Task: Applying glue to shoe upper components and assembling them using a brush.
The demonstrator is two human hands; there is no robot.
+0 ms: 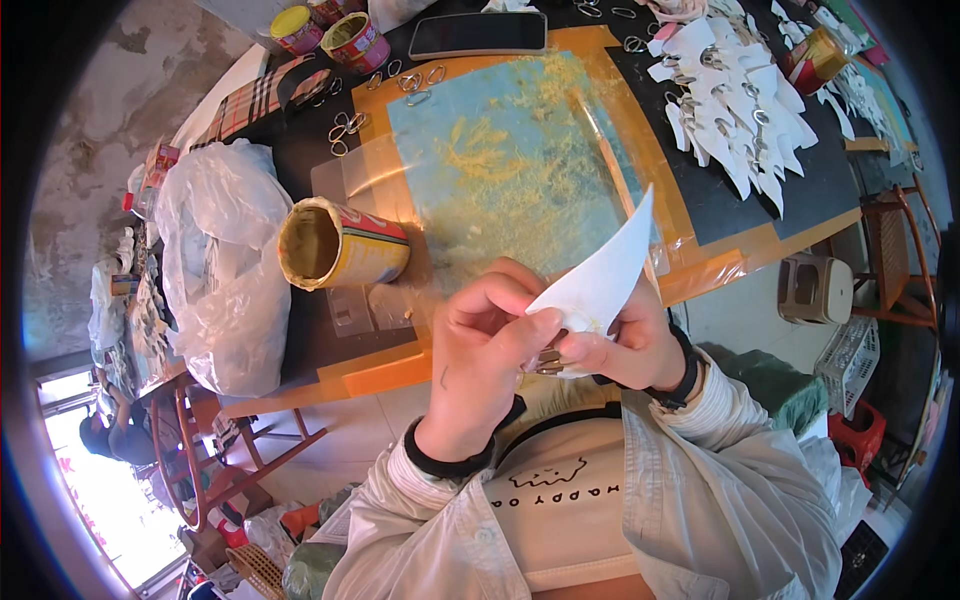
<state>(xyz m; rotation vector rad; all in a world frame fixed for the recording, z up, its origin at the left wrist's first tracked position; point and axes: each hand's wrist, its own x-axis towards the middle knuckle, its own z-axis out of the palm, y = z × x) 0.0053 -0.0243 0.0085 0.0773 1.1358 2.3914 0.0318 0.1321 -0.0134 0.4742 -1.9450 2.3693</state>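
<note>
Pale jacket [745, 480] fills the lower edge, its sleeves running up to 2 bare hands just above it. Left hand [480, 360] and right hand [640, 345] are both narrowed, thumbs and fingers pinching the base of 1 white piece [605, 265] between them — it is pointed like a leaf, its tip aimed at 1 o'clock. Under the thumbs sits a small metal fitting [548, 362], partly hidden by the fingers.

Clock directions run from the hands. Between 11 and 12 lies a blue sheet [510, 215] smeared with yellow, and past it a phone [478, 36]. Near 10 stands an open yellow-and-red can [375, 248], with a bulging plastic bag [225, 240] just beyond. Metal rings [340, 149] lie toward 10:30. At 1 o'clock, well apart — a heap of white pieces [735, 110] with metal rings among them.
</note>
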